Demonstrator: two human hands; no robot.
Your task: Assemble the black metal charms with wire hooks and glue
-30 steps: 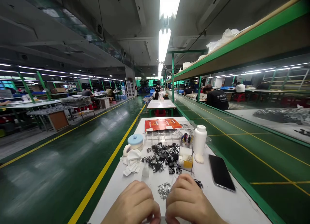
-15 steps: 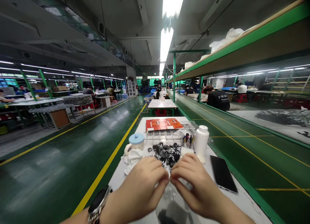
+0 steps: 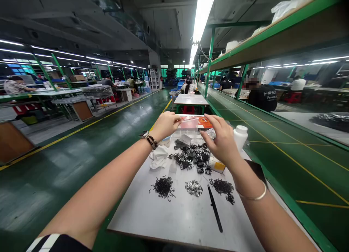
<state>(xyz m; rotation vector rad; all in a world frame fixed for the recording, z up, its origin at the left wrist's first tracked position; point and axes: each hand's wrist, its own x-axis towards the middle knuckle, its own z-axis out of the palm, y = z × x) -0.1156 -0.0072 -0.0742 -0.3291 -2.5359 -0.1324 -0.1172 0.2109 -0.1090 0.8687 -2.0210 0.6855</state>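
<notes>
1. Head feed: I see the left hand [image 3: 167,125] has reached forward, pinching a clear plastic bag [image 3: 189,125] over the table's [image 3: 169,219] far end
2. The right hand [image 3: 222,141] is spread beside it (contact unclear)
3. Handling thus leaves the black tweezers [image 3: 215,210] uncovered

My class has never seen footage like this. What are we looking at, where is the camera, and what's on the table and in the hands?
There is no machine: these are a person's bare hands, filmed by one head-worn camera looking forward and down. The left hand appears to pinch the top edge of a clear bag; the right hand is beside it, thumb and forefinger apart. On the white table lie black tweezers, a silvery pile between two piles of small dark pieces, and a white cloth.
</notes>
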